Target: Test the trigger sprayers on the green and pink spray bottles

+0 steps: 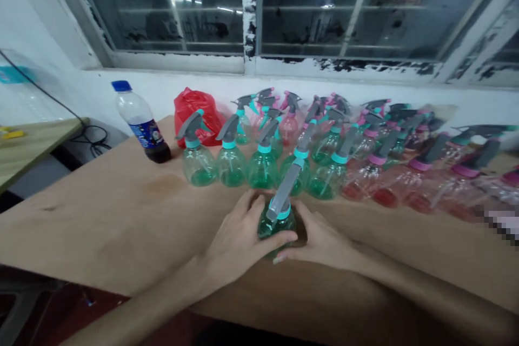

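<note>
Between my two hands is a green spray bottle (265, 228) with a turquoise collar and a grey trigger head that tilts up toward the right. My left hand (243, 230) wraps around its left side, the thumb lying across the front. From the right, my right hand (324, 238) curves around the same bottle, with its thumb low at the front. The bottle's base is mostly hidden by my fingers. Just beyond it stands a row of green spray bottles (263, 170), which continues to the right with pink spray bottles (387, 184).
A soda bottle (148, 132) with a blue cap and some dark liquid stands at the left of the wooden table (101, 211). Behind the row sits a red plastic bag (198, 105). A black cable (95, 143) hangs by a second table (36, 143).
</note>
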Demonstrator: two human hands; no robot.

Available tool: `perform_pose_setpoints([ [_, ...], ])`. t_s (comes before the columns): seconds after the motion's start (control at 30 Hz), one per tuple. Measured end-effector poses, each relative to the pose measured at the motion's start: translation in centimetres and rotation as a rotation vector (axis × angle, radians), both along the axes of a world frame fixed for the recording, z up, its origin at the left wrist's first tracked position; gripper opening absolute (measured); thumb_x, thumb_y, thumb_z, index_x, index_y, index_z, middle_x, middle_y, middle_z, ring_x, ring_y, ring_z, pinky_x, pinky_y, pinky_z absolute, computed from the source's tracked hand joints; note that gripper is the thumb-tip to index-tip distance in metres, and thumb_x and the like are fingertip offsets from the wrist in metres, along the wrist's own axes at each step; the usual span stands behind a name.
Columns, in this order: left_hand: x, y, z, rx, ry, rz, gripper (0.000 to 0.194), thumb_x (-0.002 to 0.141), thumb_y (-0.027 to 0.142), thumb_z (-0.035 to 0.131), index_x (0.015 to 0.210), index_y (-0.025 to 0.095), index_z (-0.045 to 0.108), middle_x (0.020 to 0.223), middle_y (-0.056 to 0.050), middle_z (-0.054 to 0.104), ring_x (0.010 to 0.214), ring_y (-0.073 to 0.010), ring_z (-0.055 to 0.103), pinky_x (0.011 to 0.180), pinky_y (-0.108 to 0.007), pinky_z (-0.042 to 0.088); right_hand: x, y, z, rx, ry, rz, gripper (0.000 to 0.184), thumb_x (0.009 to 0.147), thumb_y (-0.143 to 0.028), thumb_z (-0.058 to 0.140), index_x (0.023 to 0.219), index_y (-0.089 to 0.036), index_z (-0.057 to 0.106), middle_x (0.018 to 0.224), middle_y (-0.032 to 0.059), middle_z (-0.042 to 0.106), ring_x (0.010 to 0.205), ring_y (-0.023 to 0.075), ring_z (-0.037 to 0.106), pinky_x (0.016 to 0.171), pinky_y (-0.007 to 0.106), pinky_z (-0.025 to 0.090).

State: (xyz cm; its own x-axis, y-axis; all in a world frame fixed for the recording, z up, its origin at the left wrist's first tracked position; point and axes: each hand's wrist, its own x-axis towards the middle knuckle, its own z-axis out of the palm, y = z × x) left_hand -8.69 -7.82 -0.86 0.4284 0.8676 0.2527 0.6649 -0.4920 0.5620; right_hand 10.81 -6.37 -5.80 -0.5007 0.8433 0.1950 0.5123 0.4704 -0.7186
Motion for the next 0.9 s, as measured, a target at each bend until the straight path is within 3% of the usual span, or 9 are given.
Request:
perform_pose_setpoints([
  [0.17, 2.1, 2.2, 0.8, 0.012, -0.022, -0.135, 0.052, 0.079, 0.055, 0.062, 0.119, 0.023, 0.053, 0.132, -0.009, 0.043, 0.124, -0.0267, 0.042, 0.106, -0.044, 0.036, 2.8, -0.2, 0.0, 0.02, -0.015, -0.066, 0.096, 0.06, -0.053, 0.076, 0.139, -0.024, 0.029, 0.132, 0.0124, 0.05, 0.125, 0.0333, 0.044, 0.097, 0.051, 0.042],
  [0.3, 4.5, 3.6, 1.4, -0.018, -0.175, -0.211, 0.066, 0.075, 0.047, 0.069, 0.129, 0.023, 0.04, 0.127, -0.006, 0.05, 0.115, -0.0238, 0.051, 0.1, -0.041, 0.04, 4.0, 0.2, 0.2, 0.038, 0.005, -0.041, 0.094, 0.058, -0.056, 0.077, 0.135, -0.023, 0.035, 0.13, 0.0115, 0.05, 0.122, 0.0315, 0.046, 0.096, 0.049, 0.043],
  [0.43, 7.1, 4.2, 1.5, -0.145, -0.299, -0.286, 0.05, 0.078, 0.041, 0.067, 0.12, 0.023, 0.048, 0.11, -0.004, 0.062, 0.095, -0.0212, 0.061, 0.087, -0.037, 0.048, 4.0, 0.7, 0.3, 0.085, 0.044, 0.013, 0.096, 0.055, -0.055, 0.08, 0.134, -0.023, 0.038, 0.129, 0.0107, 0.049, 0.122, 0.0314, 0.045, 0.099, 0.048, 0.041],
  [0.57, 8.6, 4.7, 1.4, -0.132, -0.316, -0.282, 0.028, 0.082, 0.028, 0.057, 0.109, 0.019, 0.057, 0.091, -0.002, 0.063, 0.075, -0.0176, 0.062, 0.072, -0.032, 0.051, 4.2, 1.2, -0.1, 0.13, 0.053, 0.025, 0.093, 0.053, -0.056, 0.081, 0.131, -0.022, 0.044, 0.127, 0.0111, 0.05, 0.119, 0.0315, 0.047, 0.099, 0.047, 0.041],
  [0.67, 8.9, 5.1, 1.2, -0.052, -0.331, -0.232, 0.028, 0.078, 0.018, 0.052, 0.104, 0.019, 0.06, 0.076, 0.001, 0.059, 0.065, -0.0157, 0.057, 0.063, -0.03, 0.049, 5.2, 1.6, -1.0, 0.111, 0.009, 0.007, 0.102, 0.053, -0.06, 0.079, 0.136, -0.019, 0.036, 0.131, 0.0136, 0.048, 0.121, 0.0314, 0.046, 0.1, 0.047, 0.041],
  [0.77, 8.8, 5.2, 1.3, -0.02, -0.358, -0.226, 0.039, 0.074, 0.011, 0.048, 0.109, 0.024, 0.061, 0.078, 0.002, 0.06, 0.067, -0.0146, 0.058, 0.065, -0.028, 0.049, 6.8, 1.9, -2.3, 0.139, -0.038, 0.044, 0.105, 0.055, -0.064, 0.075, 0.14, -0.021, 0.03, 0.137, 0.013, 0.044, 0.127, 0.0314, 0.04, 0.105, 0.048, 0.035],
  [0.9, 8.5, 5.4, 1.8, -0.088, -0.408, -0.215, 0.046, 0.07, 0.008, 0.045, 0.108, 0.028, 0.061, 0.094, 0.001, 0.068, 0.082, -0.0159, 0.065, 0.073, -0.028, 0.052, 8.8, 2.1, -4.0, 0.118, -0.128, 0.035, 0.099, 0.058, -0.067, 0.071, 0.138, -0.021, 0.036, 0.14, 0.0138, 0.042, 0.13, 0.0313, 0.038, 0.107, 0.049, 0.033],
])
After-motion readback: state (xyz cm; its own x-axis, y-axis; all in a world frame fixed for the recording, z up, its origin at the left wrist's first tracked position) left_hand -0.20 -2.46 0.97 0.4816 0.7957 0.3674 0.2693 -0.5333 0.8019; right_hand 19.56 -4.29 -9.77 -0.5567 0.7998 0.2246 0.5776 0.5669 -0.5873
